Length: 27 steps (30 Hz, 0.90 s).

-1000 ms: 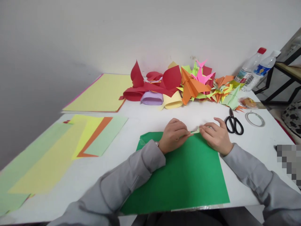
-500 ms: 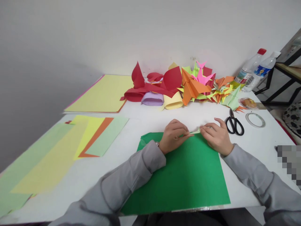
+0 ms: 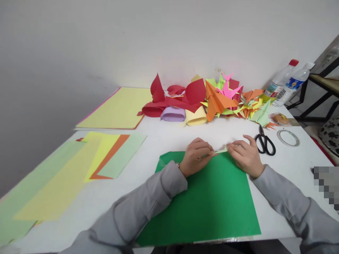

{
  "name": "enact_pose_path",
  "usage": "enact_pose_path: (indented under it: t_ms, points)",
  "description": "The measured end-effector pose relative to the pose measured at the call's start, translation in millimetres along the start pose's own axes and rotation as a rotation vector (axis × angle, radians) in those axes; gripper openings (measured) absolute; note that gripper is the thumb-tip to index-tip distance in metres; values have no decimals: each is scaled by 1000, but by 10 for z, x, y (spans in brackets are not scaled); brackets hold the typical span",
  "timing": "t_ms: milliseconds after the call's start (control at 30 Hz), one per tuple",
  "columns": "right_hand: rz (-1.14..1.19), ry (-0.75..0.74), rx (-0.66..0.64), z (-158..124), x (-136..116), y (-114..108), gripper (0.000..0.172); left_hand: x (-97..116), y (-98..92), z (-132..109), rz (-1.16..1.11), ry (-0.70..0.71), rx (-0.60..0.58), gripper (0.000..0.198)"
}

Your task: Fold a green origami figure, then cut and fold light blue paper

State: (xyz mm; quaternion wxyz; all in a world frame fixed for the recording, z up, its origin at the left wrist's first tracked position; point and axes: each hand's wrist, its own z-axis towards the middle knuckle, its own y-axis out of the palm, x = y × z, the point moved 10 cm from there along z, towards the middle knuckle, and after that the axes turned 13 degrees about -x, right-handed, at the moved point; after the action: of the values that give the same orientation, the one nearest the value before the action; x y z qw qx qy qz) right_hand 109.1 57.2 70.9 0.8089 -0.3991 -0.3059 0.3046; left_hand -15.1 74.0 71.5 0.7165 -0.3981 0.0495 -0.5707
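A small, narrow piece of pale green folded paper (image 3: pixel 221 150) spans the gap between my hands, above the far edge of a large green sheet (image 3: pixel 212 204). My left hand (image 3: pixel 196 157) pinches its left end between thumb and fingers. At the other end, the thumb and fingertips of my right hand (image 3: pixel 245 155) are closed on the paper, with one finger raised clear. Most of the folded piece is hidden by my fingers, so its full shape does not show. My left forearm crosses the green sheet.
Folded paper planes (image 3: pixel 218 100) and red cut-paper shapes (image 3: pixel 172 102) are heaped along the wall. Black-handled scissors (image 3: pixel 265 144) and a tape roll (image 3: pixel 288 138) lie at right, with two bottles (image 3: pixel 293 84) behind. Coloured sheets (image 3: pixel 60 183) and a pale yellow stack (image 3: pixel 116 107) lie at left.
The whole view has shifted slightly downward. My left hand has moved a little away from my right, and slightly more of the pale green paper shows between them.
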Motion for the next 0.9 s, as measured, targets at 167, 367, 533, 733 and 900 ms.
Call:
enact_pose_path:
  t_ms: [167, 367, 533, 733, 900]
  points:
    - [2, -7, 6, -1, -6, -11, 19, 2, -32, 5, -24, -1, 23, 19]
    - [14, 16, 3, -36, 37, 13, 20, -76, -71, -36, -20, -56, 58, 18]
    - [14, 16, 6, -27, 35, 10, 19, -75, -82, -47, -12, -55, 64, 14]
    - [20, 22, -6, -27, 49, 32, 19, -6, -70, -9, 16, -2, 29, 11]
    - [12, 22, -8, -17, 61, 32, 17, 28, -8, 9, 83, 5, -15, 15]
